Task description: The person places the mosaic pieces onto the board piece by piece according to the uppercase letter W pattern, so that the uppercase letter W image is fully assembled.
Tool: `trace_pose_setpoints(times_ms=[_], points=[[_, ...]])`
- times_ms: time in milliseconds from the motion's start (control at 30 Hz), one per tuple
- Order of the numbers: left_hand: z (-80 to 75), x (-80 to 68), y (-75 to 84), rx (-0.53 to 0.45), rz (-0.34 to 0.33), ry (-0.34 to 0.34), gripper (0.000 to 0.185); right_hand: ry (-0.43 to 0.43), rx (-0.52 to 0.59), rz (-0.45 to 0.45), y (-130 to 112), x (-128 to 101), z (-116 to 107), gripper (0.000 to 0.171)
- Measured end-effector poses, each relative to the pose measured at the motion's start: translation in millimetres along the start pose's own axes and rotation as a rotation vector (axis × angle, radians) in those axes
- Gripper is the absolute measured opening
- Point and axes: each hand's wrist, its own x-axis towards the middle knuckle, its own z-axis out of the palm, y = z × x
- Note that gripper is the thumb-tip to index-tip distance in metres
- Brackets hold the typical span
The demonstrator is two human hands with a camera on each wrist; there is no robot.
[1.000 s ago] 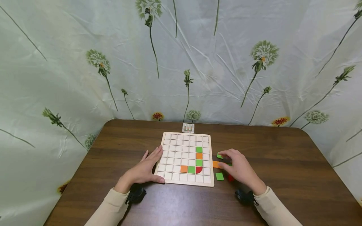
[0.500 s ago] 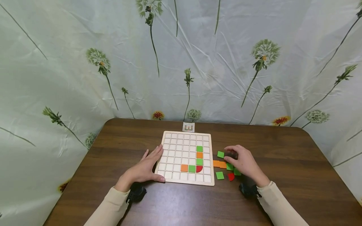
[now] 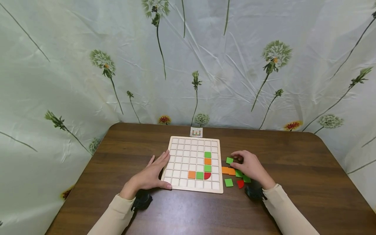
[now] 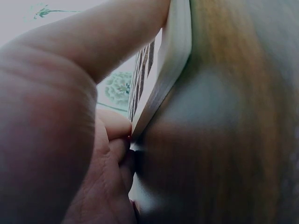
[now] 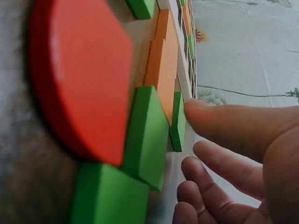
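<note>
A pale wooden grid board (image 3: pixel 182 151) lies on the table. My left hand (image 3: pixel 148 177) rests against its left side, fingers along the edge and thumb at the front left corner. To the right of the board, my right hand (image 3: pixel 251 166) hovers over loose tiles with thumb and fingers apart. Its thumb tip is right by a green square tile (image 3: pixel 229 160); in the right wrist view that green tile (image 5: pixel 177 123) appears just beyond the thumb. Nothing shows between the fingers. Orange tiles (image 3: pixel 228 170) and a red rounded tile (image 3: pixel 240 184) lie near it.
On the board sit several green and orange squares and a red rounded piece (image 3: pixel 207 176). A small printed grid card (image 3: pixel 196 132) lies behind the board. Another green tile (image 3: pixel 228 182) is near the board's front right. A flowered curtain (image 3: pixel 229 65) hangs behind the table.
The right hand lifted off the tiles and drew back right, uncovering green and red ones, then came slightly left again toward the far green tile. The left hand stayed put.
</note>
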Motion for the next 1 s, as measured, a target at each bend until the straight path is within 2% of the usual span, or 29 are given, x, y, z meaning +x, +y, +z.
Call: trace_pose_setpoints(times_ms=[233,567,1000], points=[[0.8,-0.2,-0.6,-0.002,0.014,0.007,0.117,-0.031,-0.002,0.028,-4.0,2.5,0.1,0.033],[-0.1,-0.5,-1.0,-0.002,0.01,0.007,0.117,-0.047,-0.019,0.021,-5.1,3.8,1.0,0.025],[0.0,-2.2,0.8,-0.001,0.012,0.014,0.117,0.001,-0.053,0.049,-16.1,1.5,0.5,0.028]])
